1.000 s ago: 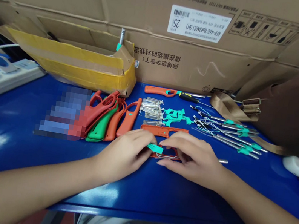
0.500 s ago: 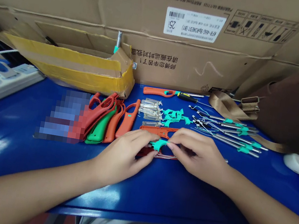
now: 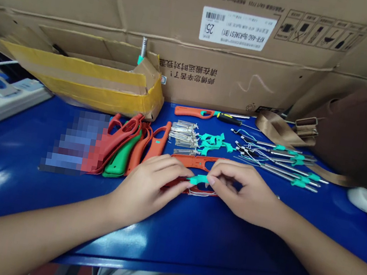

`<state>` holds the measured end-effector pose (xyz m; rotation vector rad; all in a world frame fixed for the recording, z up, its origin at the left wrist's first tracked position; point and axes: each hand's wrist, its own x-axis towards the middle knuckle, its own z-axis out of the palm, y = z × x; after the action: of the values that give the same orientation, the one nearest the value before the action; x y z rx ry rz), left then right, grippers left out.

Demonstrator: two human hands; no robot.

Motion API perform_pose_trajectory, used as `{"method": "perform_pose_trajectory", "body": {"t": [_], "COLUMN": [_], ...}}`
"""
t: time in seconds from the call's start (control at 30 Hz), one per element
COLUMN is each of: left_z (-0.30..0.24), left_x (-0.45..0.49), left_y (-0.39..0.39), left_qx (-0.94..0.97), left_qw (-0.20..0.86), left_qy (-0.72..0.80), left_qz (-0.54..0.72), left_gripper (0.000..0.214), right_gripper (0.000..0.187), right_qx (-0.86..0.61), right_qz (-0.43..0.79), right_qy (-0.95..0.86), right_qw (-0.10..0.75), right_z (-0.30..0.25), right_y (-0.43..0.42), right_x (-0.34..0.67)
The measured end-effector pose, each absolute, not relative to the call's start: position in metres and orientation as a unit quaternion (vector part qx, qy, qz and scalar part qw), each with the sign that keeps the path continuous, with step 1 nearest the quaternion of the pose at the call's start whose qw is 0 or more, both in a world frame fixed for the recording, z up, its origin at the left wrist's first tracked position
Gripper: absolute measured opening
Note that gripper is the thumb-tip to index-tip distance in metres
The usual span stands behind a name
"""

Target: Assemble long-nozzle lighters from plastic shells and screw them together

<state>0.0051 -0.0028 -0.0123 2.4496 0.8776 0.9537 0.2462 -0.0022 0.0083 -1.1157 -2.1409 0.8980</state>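
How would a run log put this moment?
Left hand: pinching teal part | right hand: fingertips on same part | nearby: red casing, orange casing

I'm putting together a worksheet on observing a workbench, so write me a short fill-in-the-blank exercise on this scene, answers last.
1. The turquoise part sits ____ the left hand and the right hand.
2. Among the red and orange handle shells lies another colour, ____.
3. The tabletop is coloured ____.
4. The yellow-taped box stands to the ____ of the screwdriver.

Missing words: between; green; blue; left.

Teal piece turned — right hand now touches it
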Motion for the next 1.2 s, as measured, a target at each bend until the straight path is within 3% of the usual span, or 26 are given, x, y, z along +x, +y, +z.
{"method": "perform_pose_trajectory", "body": {"t": [0.2,0.37,0.57,0.7,1.2], "left_z": [-0.012,-0.01,-0.004,-0.005,-0.014], "left_x": [0.006,0.007,0.004,0.001,-0.001], "left_y": [-0.003,-0.003,-0.004,-0.006,-0.002], "left_qx": [0.866,0.869,0.879,0.882,0.879], "left_qw": [0.181,0.201,0.178,0.193,0.19], "left_qy": [0.325,0.322,0.332,0.336,0.334], "left_qz": [0.334,0.316,0.292,0.267,0.282], "left_gripper": [0.01,0.014,0.011,0.019,0.012], "right_gripper": [0.01,0.016,0.024,0.024,0.019], "right_qx": [-0.362,-0.311,-0.322,-0.313,-0.316], "right_qz": [0.216,0.074,0.024,0.061,0.204], "right_qy": [-0.864,-0.923,-0.933,-0.94,-0.916], "right_qw": [0.274,0.215,0.162,0.118,0.14], "right_z": [0.007,0.007,0.011,0.012,0.009], "right_y": [-0.004,-0.003,0.001,0.004,0.003], "right_x": [0.251,0.256,0.265,0.27,0.266]}}
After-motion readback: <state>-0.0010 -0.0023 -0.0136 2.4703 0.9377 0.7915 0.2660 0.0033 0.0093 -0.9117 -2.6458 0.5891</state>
